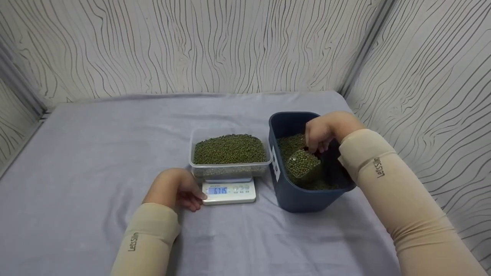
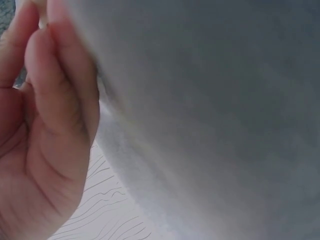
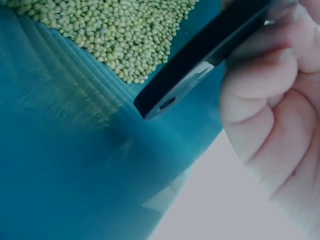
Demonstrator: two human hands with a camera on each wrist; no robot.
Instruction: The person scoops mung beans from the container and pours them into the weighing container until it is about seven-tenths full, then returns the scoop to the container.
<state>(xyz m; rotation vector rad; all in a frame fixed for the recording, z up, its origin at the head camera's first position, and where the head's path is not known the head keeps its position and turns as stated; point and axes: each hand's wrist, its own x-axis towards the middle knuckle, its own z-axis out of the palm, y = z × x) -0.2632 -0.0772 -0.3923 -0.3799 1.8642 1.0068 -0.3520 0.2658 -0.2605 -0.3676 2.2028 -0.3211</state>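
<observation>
My right hand (image 1: 321,132) reaches into a deep blue bin (image 1: 307,201) partly filled with green mung beans. It grips the black handle (image 3: 200,57) of a clear measuring cup (image 1: 303,163), which holds beans and sits low among the others. My left hand (image 1: 182,189) rests at the left end of a white kitchen scale (image 1: 230,197), thumb touching its edge, fingers loosely bent. A clear plastic container (image 1: 230,170) heaped with mung beans (image 1: 230,149) stands on the scale. Digits resembling 6715 show on the lit display (image 1: 218,190). The left wrist view mostly shows blurred cloth beside the hand (image 2: 50,120).
A wrinkled grey-lilac cloth (image 1: 96,153) covers the table. The bin stands close against the container's right side, its rim higher than the scale. White panels with dark wavy lines (image 1: 184,46) enclose the back and sides.
</observation>
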